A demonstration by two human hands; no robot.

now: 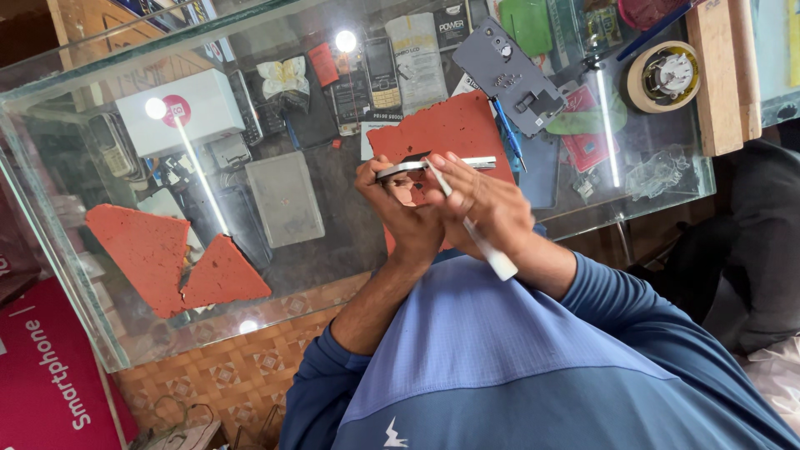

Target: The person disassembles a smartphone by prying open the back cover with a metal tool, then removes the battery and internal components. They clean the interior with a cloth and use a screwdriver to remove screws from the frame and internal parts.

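Note:
My left hand (407,223) is shut on a slim phone (471,162), seen edge-on with a silver rim, held over a red foam mat (454,129) on the glass counter. My right hand (493,202) grips a white pen-like tool (493,257). The tool's thin tip rests against the phone near my left thumb. Both hands touch each other above the counter's near edge. My blue sleeves and shirt fill the lower part of the view.
The glass counter (333,250) holds two torn red mat pieces (150,250), a white box (179,108), a grey phone back panel (517,75), a tape roll (664,77) and a wooden block (717,75). Several old phones lie under the glass. A magenta box (50,375) stands at left.

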